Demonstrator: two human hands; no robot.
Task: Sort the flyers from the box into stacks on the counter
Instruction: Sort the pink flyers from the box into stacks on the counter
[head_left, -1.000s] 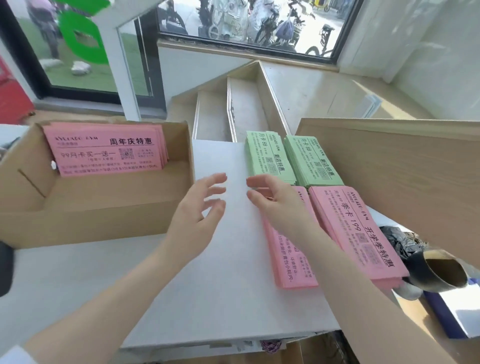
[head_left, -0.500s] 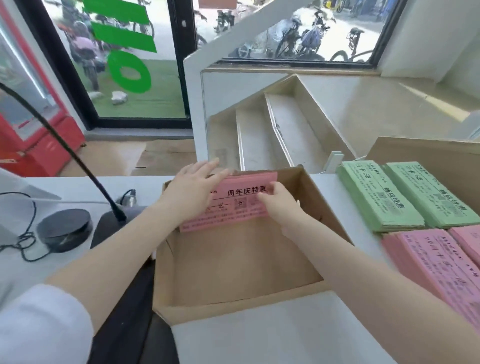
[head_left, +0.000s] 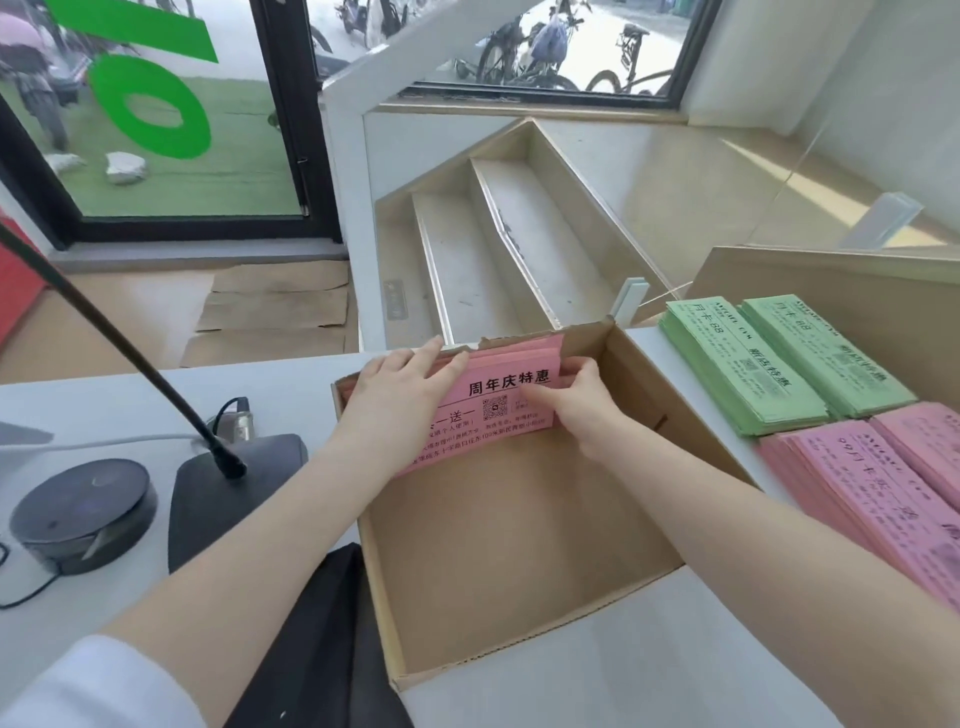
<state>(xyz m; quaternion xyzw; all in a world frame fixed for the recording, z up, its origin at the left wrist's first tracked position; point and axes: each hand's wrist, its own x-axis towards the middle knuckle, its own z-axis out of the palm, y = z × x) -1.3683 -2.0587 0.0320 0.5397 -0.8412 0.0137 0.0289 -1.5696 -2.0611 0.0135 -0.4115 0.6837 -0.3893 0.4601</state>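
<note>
counter (head_left: 675, 649) box (head_left: 519, 545) sits between microphone (head_left: 228, 499) and green stacks (head_left: 743, 374).

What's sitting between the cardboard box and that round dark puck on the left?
In the head view, a black microphone base with a thin gooseneck stem lies between the open brown cardboard box and the round dark grey puck-shaped device, on the white counter.

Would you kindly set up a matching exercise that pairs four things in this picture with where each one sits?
Things:
1. pink bundle
2. green stacks
3. round black puck
4. left hand

Places:
A. counter, left of the microphone base
B. against the box's far wall
C. counter, right of the box
D. on the pink bundle's left end

Pairs: 1-B, 2-C, 3-A, 4-D
</note>
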